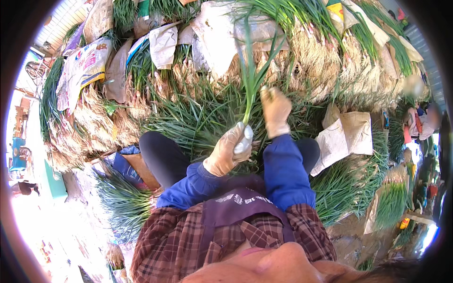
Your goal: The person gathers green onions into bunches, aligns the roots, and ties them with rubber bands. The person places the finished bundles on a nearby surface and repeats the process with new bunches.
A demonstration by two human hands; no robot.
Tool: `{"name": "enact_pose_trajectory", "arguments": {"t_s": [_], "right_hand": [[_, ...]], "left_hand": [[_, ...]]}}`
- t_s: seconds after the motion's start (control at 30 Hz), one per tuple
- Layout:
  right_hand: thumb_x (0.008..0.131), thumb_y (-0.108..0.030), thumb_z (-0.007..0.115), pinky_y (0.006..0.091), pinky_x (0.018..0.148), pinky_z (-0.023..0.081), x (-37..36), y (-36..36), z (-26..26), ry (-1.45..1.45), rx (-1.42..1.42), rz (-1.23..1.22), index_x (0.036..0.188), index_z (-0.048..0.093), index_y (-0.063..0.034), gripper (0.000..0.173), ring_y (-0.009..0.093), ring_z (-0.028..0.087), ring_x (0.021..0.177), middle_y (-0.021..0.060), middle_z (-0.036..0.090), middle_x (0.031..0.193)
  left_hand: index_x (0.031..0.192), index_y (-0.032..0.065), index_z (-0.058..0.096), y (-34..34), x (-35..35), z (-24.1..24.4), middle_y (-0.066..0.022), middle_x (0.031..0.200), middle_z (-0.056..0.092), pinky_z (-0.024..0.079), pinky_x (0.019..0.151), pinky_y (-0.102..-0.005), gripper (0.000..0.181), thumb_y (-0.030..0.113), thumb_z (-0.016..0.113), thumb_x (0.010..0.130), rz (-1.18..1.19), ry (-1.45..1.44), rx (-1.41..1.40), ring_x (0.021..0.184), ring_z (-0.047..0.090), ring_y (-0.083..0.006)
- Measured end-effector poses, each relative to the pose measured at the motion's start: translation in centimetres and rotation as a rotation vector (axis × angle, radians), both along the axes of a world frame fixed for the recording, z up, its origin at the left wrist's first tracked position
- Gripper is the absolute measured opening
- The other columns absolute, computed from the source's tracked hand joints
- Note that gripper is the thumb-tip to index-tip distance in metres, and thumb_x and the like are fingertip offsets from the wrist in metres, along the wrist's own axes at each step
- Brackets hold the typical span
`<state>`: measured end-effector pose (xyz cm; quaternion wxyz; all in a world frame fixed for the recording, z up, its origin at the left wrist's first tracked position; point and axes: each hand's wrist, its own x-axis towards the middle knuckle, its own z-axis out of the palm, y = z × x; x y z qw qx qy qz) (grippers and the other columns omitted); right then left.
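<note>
My left hand [226, 152], in a pale glove with white wrapping on its fingers, grips a green onion plant [250, 85] near its pale lower end. The long green leaves rise away from me and blur towards the tips. Just right of these leaves is my right hand [277, 110], also gloved, with its fingers curled. Something pale shows at its fingertips, but whether it holds anything is hidden. Below both hands, loose green onion leaves [191, 120] lie in a heap between my knees.
Bundled green onions with dry roots [313, 60] are stacked ahead, partly covered by woven sacks [216, 39]. A pale folded sack [348, 136] lies by my right knee. More green onions [124, 201] lie at my left. A person [423, 120] is at the far right.
</note>
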<state>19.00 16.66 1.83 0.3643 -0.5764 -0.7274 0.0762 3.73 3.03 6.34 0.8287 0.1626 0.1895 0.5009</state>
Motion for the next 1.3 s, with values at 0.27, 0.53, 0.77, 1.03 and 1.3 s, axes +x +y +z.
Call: {"name": "enact_pose_trajectory", "arguments": {"t_s": [0.27, 0.53, 0.77, 1.03, 1.3], "right_hand": [[0.089, -0.033, 0.069, 0.0266, 0.061, 0.05, 5.4, -5.6, 0.7, 0.215, -0.637, 0.072, 0.107, 0.068, -0.0106, 0.028, 0.011, 0.062, 0.063, 0.0032, 0.068, 0.076], [0.088, -0.024, 0.067, 0.0363, 0.058, 0.048, 0.8, -4.3, 0.8, -0.052, -0.122, 0.083, 0.086, 0.065, -0.0071, 0.017, 0.029, 0.061, 0.062, 0.0117, 0.062, 0.069], [0.094, -0.041, 0.054, 0.0366, 0.084, 0.052, 10.8, 11.9, 0.9, 0.041, -0.698, 0.505, 0.119, 0.06, -0.0126, 0.038, 0.024, 0.069, 0.091, 0.0087, 0.072, 0.097], [0.089, -0.038, 0.063, 0.0428, 0.084, 0.052, 17.6, 25.8, 8.6, -0.335, -0.155, -0.322, 0.113, 0.064, -0.0136, 0.035, 0.036, 0.065, 0.097, 0.0169, 0.068, 0.106], [0.093, -0.035, 0.064, 0.0346, 0.061, 0.054, 5.0, 8.1, 6.2, 0.047, -0.365, 0.076, 0.098, 0.061, -0.0128, 0.023, 0.021, 0.066, 0.065, 0.0072, 0.066, 0.074]], "left_hand": [[0.141, 0.0134, 0.041, 3.8, -2.3, -1.6, 0.0053, 0.059, 0.037, 0.02, 0.044, -0.0225, 0.102, 0.089, 0.012, 0.08, -0.123, 0.503, 0.058, 0.045, 0.024, -0.0063], [0.137, 0.0131, 0.045, 2.6, 0.5, -0.5, 0.0071, 0.063, 0.033, 0.018, 0.046, -0.0227, 0.075, 0.069, 0.02, 0.094, -0.087, 0.719, 0.25, 0.05, 0.023, -0.0055], [0.139, 0.005, 0.044, 4.0, -3.4, 7.2, 0.0041, 0.062, 0.045, 0.029, 0.046, -0.0195, 0.043, 0.029, 0.043, 0.103, 0.188, 0.518, 0.317, 0.049, 0.036, -0.0048], [0.124, 0.0, 0.05, 14.6, -3.9, 0.4, -0.0081, 0.074, 0.057, 0.044, 0.048, -0.0288, 0.03, 0.014, 0.049, 0.097, -0.01, 0.115, 0.153, 0.057, 0.053, -0.0176], [0.123, 0.0048, 0.057, 17.6, 2.5, -1.2, 0.0022, 0.076, 0.053, 0.048, 0.069, -0.0222, 0.033, 0.028, 0.044, 0.104, 0.062, 0.354, 0.103, 0.076, 0.057, -0.0107]]}}
